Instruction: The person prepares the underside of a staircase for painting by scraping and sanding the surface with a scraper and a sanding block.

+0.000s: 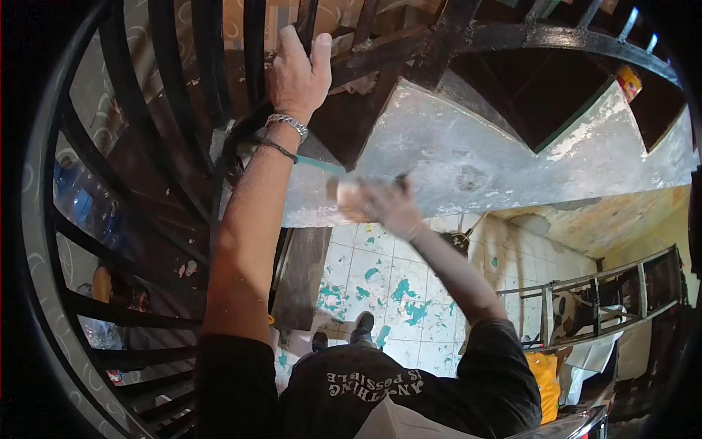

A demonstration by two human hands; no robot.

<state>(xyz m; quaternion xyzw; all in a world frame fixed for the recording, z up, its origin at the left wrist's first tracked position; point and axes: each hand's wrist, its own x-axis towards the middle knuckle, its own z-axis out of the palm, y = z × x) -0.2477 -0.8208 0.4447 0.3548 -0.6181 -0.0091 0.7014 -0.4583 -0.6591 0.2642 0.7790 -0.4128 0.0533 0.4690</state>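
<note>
Under the plastered stair underside [475, 146], the left hand [298, 69] clenches a railing bar [307, 20] for balance, while the blurred right hand [391, 208] closes round a pale block [347, 199] pressed to the plaster.

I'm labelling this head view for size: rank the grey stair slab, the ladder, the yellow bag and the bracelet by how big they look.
1. stair slab
2. ladder
3. yellow bag
4. bracelet
The bracelet is nearest the camera, yet it looks smallest anyway.
</note>
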